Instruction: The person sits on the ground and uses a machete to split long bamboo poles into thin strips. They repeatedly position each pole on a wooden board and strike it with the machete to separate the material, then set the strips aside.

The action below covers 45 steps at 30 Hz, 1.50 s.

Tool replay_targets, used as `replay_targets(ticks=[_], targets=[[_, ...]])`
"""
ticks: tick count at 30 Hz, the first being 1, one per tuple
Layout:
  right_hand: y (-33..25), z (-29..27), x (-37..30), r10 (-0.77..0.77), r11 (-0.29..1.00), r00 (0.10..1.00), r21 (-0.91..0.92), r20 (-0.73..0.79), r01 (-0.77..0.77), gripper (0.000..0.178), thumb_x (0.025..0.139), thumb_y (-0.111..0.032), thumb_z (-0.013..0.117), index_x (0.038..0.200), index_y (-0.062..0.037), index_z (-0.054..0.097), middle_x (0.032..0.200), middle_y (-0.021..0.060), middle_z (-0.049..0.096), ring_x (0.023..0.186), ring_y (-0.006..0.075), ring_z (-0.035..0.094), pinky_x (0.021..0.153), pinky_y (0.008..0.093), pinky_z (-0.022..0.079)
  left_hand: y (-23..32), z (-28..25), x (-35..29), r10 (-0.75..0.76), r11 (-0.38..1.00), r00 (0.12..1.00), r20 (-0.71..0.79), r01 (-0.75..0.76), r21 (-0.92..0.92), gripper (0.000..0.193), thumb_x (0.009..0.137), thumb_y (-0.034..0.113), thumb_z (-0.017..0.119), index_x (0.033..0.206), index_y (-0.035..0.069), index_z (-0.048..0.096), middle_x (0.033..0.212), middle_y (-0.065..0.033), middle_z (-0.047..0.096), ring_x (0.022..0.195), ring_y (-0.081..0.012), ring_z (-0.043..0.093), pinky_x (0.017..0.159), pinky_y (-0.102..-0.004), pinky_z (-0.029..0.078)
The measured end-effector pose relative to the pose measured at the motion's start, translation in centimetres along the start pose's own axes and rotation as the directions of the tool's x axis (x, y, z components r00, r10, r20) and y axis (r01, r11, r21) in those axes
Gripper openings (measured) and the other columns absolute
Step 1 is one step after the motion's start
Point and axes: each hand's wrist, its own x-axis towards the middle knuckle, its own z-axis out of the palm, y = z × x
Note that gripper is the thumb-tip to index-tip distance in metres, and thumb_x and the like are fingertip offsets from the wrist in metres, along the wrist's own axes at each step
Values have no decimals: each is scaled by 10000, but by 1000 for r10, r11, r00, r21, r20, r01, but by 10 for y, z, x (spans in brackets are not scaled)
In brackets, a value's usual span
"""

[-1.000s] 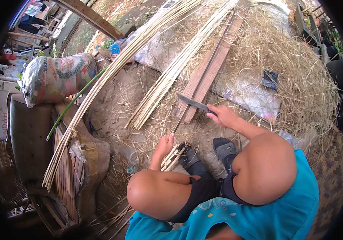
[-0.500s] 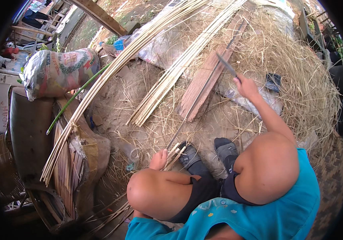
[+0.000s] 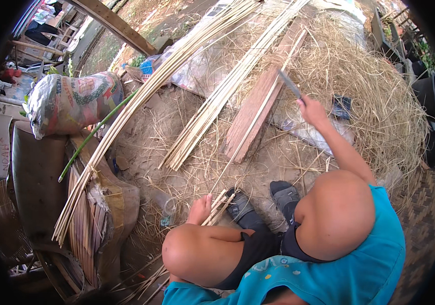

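Note:
My left hand, in front of my left knee, is closed on the near end of a long thin bamboo strip. Pale side up, the strip runs away from me along a reddish-brown wooden plank. My right hand grips the handle of a knife. Its blade points up and left, close to the strip over the plank's right edge; whether they touch I cannot tell. Beside my left hand, a small bunch of strips lies next to my left foot.
Pale bamboo strips lie left of the plank. Farther left, a longer tied bundle leans over a worn brown seat-like piece near a stuffed sack and a green stalk. Shavings heap at the right.
The strip on the plank showed a dark side and now shows a pale one. My left hand still holds its near end; the knife has barely moved. The whole view has shifted slightly.

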Motion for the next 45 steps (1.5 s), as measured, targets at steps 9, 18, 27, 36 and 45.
replay_targets(ticks=[9, 18, 27, 36, 45], targets=[[-49, 67, -71, -328, 945, 939, 43, 106, 326, 474, 1012, -498, 542, 1356, -175, 584, 863, 215, 693, 804, 458, 696, 717, 547, 564, -103, 10, -48, -189, 867, 974, 125, 226, -444, 643, 1073, 500, 416, 678, 25, 595, 563, -39, 509, 544, -132, 446, 532, -342, 338], [-48, 46, -76, -344, 938, 927, 7, 147, 347, 455, 1008, -503, 551, 1336, -193, 606, 802, 217, 682, 760, 429, 701, 723, 538, 569, 29, 8, 80, 40, 949, 996, -75, -62, -308, 501, 1064, 418, 493, 891, 4, 716, 683, -154, 642, 663, -261, 634, 676, -419, 503], [-58, 44, -75, -578, 801, 773, -1, 263, 599, 462, 1014, -513, 527, 1381, -236, 577, 869, 186, 694, 781, 391, 706, 702, 495, 573, 2, -7, 41, -19, 960, 1000, -1, 18, -280, 503, 1067, 405, 490, 852, -12, 670, 674, -150, 628, 643, -228, 614, 655, -397, 490], [-66, 56, -55, -483, 873, 861, 18, 158, 487, 426, 1014, -508, 540, 1304, -205, 614, 826, 223, 697, 775, 427, 700, 710, 522, 574, -15, -18, 2, -45, 956, 999, -23, 36, -290, 522, 1057, 406, 514, 792, -35, 608, 609, -124, 510, 591, -179, 460, 580, -408, 416], [-2, -15, 0, -149, 987, 978, 38, -147, 157, 412, 1010, -441, 561, 1235, -108, 653, 866, 229, 719, 839, 450, 702, 745, 536, 548, -56, -26, -40, -238, 945, 967, 90, 252, -207, 464, 1029, 378, 565, 786, -14, 619, 628, -163, 574, 586, -269, 569, 581, -448, 432]])
